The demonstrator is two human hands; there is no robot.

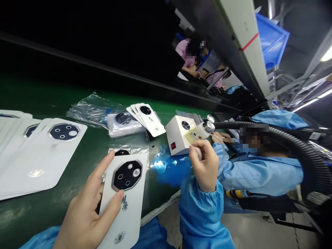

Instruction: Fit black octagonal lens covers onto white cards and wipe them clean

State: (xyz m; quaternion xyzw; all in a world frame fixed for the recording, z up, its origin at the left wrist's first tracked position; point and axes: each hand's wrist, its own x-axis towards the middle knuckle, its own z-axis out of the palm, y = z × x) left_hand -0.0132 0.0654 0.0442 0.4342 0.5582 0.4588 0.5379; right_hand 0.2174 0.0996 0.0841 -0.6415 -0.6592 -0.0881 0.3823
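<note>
My left hand [90, 204] is closed around a white phone back cover [135, 207], thumb on its face and fingers along the left edge. The cover has a dark octagonal camera area with several round lenses, dark lettering and a small round emblem. My right hand [205, 166] is raised with its fingers pinched at a small pale rounded thing that I cannot make out. Just beyond those fingers are a white box [178, 133] with a red switch and a dark dial, and a bottle [196, 134] with a yellow label and metal top.
Overlapping white covers [38, 155] lie at left on the green bench [75, 200]. Beyond are clear plastic bags [90, 109], a few fanned covers [153, 122] and blue film pieces [173, 169]. A black corrugated hose [285, 138] arches at right, near a co-worker's blue sleeve [259, 173].
</note>
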